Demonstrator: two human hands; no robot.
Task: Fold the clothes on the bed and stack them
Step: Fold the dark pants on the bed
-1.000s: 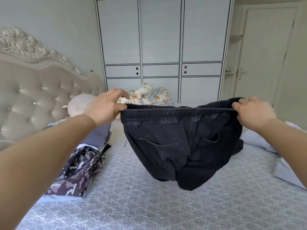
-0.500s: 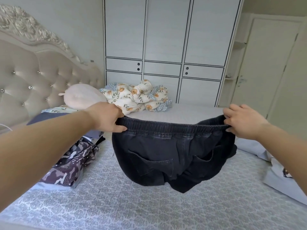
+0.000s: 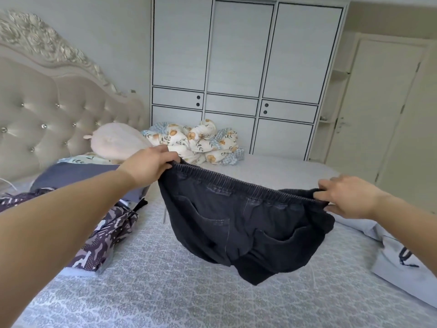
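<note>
A pair of dark denim shorts [image 3: 246, 223] hangs in the air over the bed [image 3: 165, 287], stretched by its elastic waistband. My left hand [image 3: 147, 165] grips the waistband's left end. My right hand [image 3: 347, 197] pinches the right end, lower than the left, so the waistband slopes down to the right. The shorts' legs dangle just above the grey patterned cover. A camouflage-print garment [image 3: 104, 240] lies folded on the bed's left side on a light piece. A pale blue garment [image 3: 402, 259] lies at the right edge.
A tufted headboard [image 3: 47, 110] stands at the left with a pink plush cushion [image 3: 115, 140] and a dark blue pillow [image 3: 78, 176]. A floral blanket [image 3: 198, 143] is bunched at the bed's far side. A white wardrobe [image 3: 236, 74] and a door [image 3: 383, 110] are behind.
Both hands have carried the shorts lower, closer to the bed. The right hand has dropped more than the left, tilting the waistband, and the view has tipped downward.
</note>
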